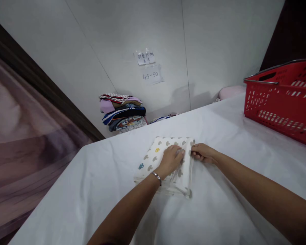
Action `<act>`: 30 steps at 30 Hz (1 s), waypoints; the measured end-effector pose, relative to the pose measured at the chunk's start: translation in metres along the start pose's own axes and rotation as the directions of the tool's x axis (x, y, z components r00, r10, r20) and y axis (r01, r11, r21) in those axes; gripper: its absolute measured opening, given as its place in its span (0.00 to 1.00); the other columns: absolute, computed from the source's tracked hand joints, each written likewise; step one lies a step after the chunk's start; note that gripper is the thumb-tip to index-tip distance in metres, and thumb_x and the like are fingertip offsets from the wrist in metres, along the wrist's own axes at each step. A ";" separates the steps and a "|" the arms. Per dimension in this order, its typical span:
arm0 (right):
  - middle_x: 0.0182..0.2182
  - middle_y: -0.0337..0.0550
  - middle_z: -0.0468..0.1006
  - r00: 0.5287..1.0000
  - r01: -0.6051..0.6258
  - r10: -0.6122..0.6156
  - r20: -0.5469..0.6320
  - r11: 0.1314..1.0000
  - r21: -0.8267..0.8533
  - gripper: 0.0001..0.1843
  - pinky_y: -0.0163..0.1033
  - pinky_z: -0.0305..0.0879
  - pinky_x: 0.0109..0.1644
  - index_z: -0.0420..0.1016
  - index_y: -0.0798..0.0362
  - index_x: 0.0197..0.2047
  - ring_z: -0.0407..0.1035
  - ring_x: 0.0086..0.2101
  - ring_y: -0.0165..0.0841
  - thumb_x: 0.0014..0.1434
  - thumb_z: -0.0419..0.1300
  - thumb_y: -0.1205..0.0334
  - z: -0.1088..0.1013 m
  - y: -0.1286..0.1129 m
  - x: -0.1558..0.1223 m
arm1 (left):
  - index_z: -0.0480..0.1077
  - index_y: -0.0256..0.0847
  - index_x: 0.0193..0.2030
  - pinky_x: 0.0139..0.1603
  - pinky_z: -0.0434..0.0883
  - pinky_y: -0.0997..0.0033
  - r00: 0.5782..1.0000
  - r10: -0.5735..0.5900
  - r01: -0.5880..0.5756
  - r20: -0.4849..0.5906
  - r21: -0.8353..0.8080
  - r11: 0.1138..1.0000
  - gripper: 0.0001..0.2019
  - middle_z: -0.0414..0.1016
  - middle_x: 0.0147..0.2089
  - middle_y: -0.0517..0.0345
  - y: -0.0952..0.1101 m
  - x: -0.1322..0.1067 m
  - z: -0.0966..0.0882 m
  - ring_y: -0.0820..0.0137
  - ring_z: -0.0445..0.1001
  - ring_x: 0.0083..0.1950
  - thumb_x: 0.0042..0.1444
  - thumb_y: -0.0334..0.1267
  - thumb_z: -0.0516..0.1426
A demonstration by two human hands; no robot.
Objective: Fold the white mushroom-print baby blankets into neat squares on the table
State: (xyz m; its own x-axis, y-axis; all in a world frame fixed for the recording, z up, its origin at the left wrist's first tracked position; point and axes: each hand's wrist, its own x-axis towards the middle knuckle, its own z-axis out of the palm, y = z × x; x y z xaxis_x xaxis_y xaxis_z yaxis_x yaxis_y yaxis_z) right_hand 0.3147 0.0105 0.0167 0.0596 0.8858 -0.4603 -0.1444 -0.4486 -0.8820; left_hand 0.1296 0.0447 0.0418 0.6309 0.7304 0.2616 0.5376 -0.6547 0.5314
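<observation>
A white cloth (pixel 153 160) lies folded into a thick, roughly square pad on the white-covered table. It has a print of grey mushroom-like shapes, with one yellow and one blue one. My left hand (pixel 169 159), with a silver bracelet at the wrist, is on top of the pad near its right side. Its thumb and fingers are curled together on the fabric in a pinch. At the pad's right edge, my right hand (pixel 203 152) has its fingers closed on the fold; its fingertips are partly hidden by the cloth.
A red plastic basket (pixel 280 105) with a metal handle stands at the right of the table (pixel 104 180). Beyond the far edge is a stack of folded clothes (pixel 124 110) by the wall. Handwritten paper signs (pixel 151 74) hang there. A pinkish curtain (pixel 28 143) hangs at left.
</observation>
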 end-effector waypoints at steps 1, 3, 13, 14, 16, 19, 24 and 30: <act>0.13 0.33 0.63 1.000 0.019 -0.019 -0.006 1.000 0.005 0.09 0.28 0.35 0.13 0.61 0.54 0.19 0.51 0.12 0.19 0.46 0.57 0.67 0.001 0.001 -0.001 | 0.68 0.42 0.43 0.52 0.62 0.67 1.000 -0.011 0.011 0.006 -0.014 1.000 0.12 0.71 0.46 0.55 0.001 -0.003 0.002 0.67 0.66 0.49 0.59 0.43 0.49; 0.13 0.32 0.63 0.997 0.063 -0.063 -0.035 0.998 0.013 0.08 0.28 0.36 0.13 0.62 0.54 0.20 0.50 0.12 0.19 0.46 0.57 0.67 0.003 0.003 -0.002 | 0.68 0.41 0.44 0.53 0.61 0.67 0.999 -0.035 0.035 0.000 -0.032 0.999 0.12 0.71 0.46 0.56 0.003 -0.008 0.004 0.68 0.66 0.49 0.59 0.42 0.49; 0.08 0.30 0.57 0.979 0.153 -0.137 -0.154 0.984 0.095 0.10 0.29 0.36 0.14 0.57 0.52 0.17 0.45 0.11 0.20 0.46 0.54 0.67 0.005 0.009 0.003 | 0.67 0.42 0.48 0.57 0.58 0.64 0.998 -0.046 0.042 0.041 0.102 0.994 0.16 0.69 0.52 0.55 0.018 -0.026 0.011 0.65 0.64 0.55 0.57 0.47 0.52; 0.08 0.30 0.57 0.979 0.153 -0.137 -0.149 0.982 0.106 0.10 0.29 0.36 0.14 0.56 0.52 0.18 0.45 0.11 0.20 0.47 0.54 0.66 0.005 0.010 0.002 | 0.67 0.42 0.48 0.57 0.58 0.64 0.998 -0.042 0.037 0.044 0.104 0.994 0.16 0.68 0.53 0.55 0.018 -0.027 0.011 0.64 0.63 0.55 0.57 0.47 0.52; 0.09 0.30 0.57 0.984 0.143 -0.127 -0.125 0.982 0.124 0.10 0.29 0.36 0.14 0.56 0.52 0.18 0.46 0.11 0.20 0.47 0.53 0.65 0.006 0.012 -0.001 | 0.66 0.42 0.49 0.57 0.59 0.64 0.999 -0.035 0.031 0.041 0.105 0.994 0.18 0.68 0.53 0.54 0.021 -0.028 0.011 0.64 0.63 0.55 0.57 0.49 0.51; 0.10 0.31 0.59 0.993 0.105 -0.099 -0.059 0.987 0.124 0.09 0.29 0.35 0.14 0.58 0.53 0.18 0.48 0.11 0.20 0.46 0.55 0.65 0.004 0.013 -0.004 | 0.64 0.42 0.52 0.57 0.58 0.63 0.998 -0.054 0.050 0.031 0.124 0.991 0.21 0.67 0.53 0.53 0.029 -0.029 0.010 0.63 0.63 0.55 0.55 0.51 0.53; 0.12 0.32 0.62 0.995 0.098 -0.101 0.022 0.989 0.109 0.07 0.28 0.38 0.13 0.61 0.54 0.19 0.52 0.12 0.20 0.44 0.57 0.66 0.002 0.012 -0.008 | 0.60 0.44 0.55 0.57 0.56 0.63 0.984 -0.161 0.142 0.076 0.205 0.968 0.27 0.65 0.54 0.53 0.043 -0.032 0.012 0.61 0.61 0.56 0.49 0.50 0.57; 0.13 0.32 0.62 0.984 0.173 -0.177 0.011 0.975 0.142 0.08 0.29 0.39 0.14 0.61 0.53 0.20 0.52 0.13 0.20 0.45 0.57 0.64 0.004 0.008 -0.009 | 0.60 0.43 0.53 0.55 0.57 0.62 0.967 -0.242 0.207 0.079 0.308 0.929 0.27 0.64 0.53 0.53 0.052 -0.031 0.011 0.61 0.61 0.55 0.48 0.50 0.57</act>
State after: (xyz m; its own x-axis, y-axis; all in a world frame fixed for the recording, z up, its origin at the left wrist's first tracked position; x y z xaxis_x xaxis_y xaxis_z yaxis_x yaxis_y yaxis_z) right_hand 0.3088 -0.0003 0.0145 0.0728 0.9524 -0.2960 -0.2707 -0.2668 -0.9250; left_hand 0.1440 -0.0138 0.0526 0.5242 0.8494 0.0611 0.8021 -0.5166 0.2995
